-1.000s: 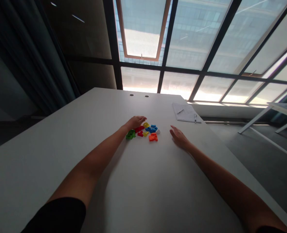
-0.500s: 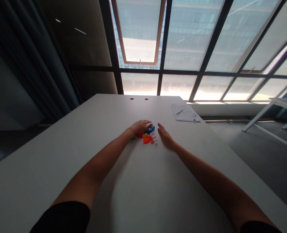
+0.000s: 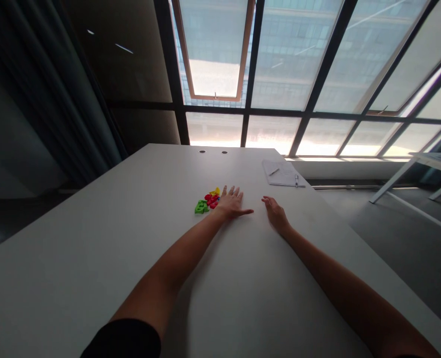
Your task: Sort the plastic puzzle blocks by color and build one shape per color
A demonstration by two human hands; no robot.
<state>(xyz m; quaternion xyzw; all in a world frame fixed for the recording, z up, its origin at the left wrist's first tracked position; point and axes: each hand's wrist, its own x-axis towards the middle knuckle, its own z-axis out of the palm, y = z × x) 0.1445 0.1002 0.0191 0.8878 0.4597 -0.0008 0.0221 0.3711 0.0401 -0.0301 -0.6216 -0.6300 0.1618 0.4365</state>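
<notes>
Palm down and fingers spread, my left hand (image 3: 232,203) lies over part of a group of small coloured pieces on the white table (image 3: 138,214). Green pieces (image 3: 201,207), red pieces (image 3: 212,200) and a yellow piece (image 3: 215,191) show to the left of it. A bit of blue peeks out beside the hand; the orange and white pieces are hidden. My right hand (image 3: 275,211) rests on its edge further right, its fingers apart from the thumb, with nothing visible in it.
Papers (image 3: 282,171) with two pens lie near the table's far right edge. Two round holes are at the far edge. Behind stand large windows, a dark curtain (image 3: 45,84) at the left, and another white table (image 3: 437,161) at the right.
My left hand has moved right and slightly nearer, uncovering the green, red and yellow pieces and covering the orange and white ones. My right hand has moved right, away from the pieces.
</notes>
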